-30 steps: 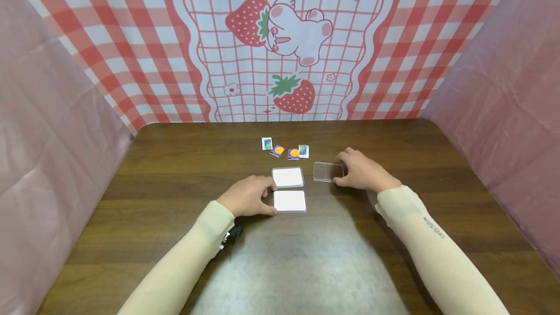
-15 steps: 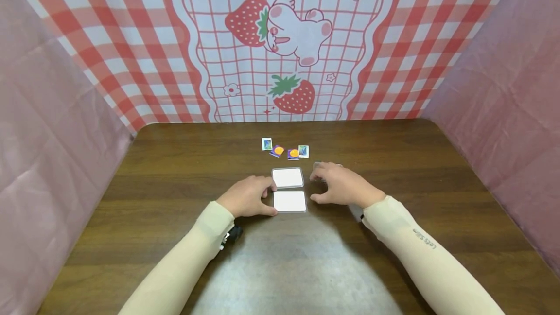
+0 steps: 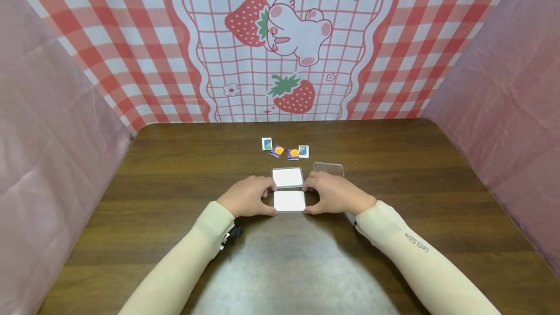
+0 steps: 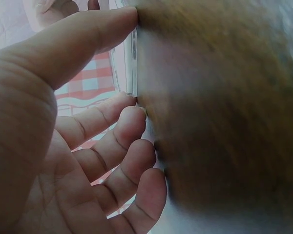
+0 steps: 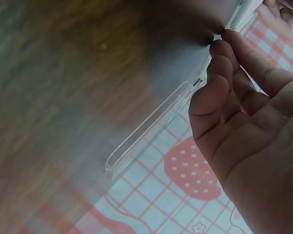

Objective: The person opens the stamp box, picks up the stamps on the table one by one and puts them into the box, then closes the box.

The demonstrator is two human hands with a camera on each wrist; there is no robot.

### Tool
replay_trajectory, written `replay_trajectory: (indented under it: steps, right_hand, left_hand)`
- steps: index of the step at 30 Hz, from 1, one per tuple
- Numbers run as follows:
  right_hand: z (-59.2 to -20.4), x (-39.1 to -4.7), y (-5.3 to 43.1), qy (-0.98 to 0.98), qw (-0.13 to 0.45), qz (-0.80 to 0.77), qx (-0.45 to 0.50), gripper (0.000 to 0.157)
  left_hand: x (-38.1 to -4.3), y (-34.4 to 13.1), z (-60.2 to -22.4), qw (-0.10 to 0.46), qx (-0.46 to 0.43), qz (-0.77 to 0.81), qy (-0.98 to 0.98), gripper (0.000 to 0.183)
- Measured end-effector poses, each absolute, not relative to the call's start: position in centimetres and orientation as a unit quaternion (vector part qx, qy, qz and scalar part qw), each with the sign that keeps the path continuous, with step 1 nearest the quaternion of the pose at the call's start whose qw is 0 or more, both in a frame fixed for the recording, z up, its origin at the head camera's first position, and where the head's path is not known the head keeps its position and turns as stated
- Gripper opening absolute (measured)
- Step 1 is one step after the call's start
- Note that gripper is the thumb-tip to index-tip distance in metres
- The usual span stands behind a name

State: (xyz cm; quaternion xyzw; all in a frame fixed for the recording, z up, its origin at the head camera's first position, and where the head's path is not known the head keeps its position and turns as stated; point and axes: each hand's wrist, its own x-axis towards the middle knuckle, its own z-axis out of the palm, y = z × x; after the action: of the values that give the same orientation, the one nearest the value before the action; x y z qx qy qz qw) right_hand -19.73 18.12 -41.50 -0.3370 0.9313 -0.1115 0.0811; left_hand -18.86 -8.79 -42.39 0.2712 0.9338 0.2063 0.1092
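Note:
Two flat rectangular cases with white faces and clear edges lie one behind the other in the head view. My left hand [image 3: 247,197] grips the left end of the near white case [image 3: 289,201], thumb at its front corner and forefinger at its back corner. At the right end, my right hand [image 3: 339,193] holds the same case between thumb and fingers. The far white case [image 3: 287,177] lies just behind, close to both hands' fingertips. Beyond my right hand is a clear plastic lid [image 3: 329,168], partly hidden by it; this lid also shows in the right wrist view.
Behind the cases lie two small white-edged picture cards, a left one [image 3: 267,144] and a right one [image 3: 304,151]. Beside them are two purple-and-orange pieces, left [image 3: 277,150] and right [image 3: 293,154]. A strawberry-patterned cloth [image 3: 175,52] hangs at the table's back edge.
My right hand has left the clear lid and moved left and nearer to the right end of the near white case. My left hand and the cases have stayed in place.

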Motion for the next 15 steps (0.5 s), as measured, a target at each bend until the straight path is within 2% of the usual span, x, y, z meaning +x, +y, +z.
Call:
replay_trajectory:
  steps: [15]
  right_hand:
    - [-41.27,-19.46,17.88,0.936,0.077,-0.098,-0.330,0.046]
  left_hand:
    - [-18.84,-8.83,-42.49,0.104,0.274,0.198,0.935,0.051]
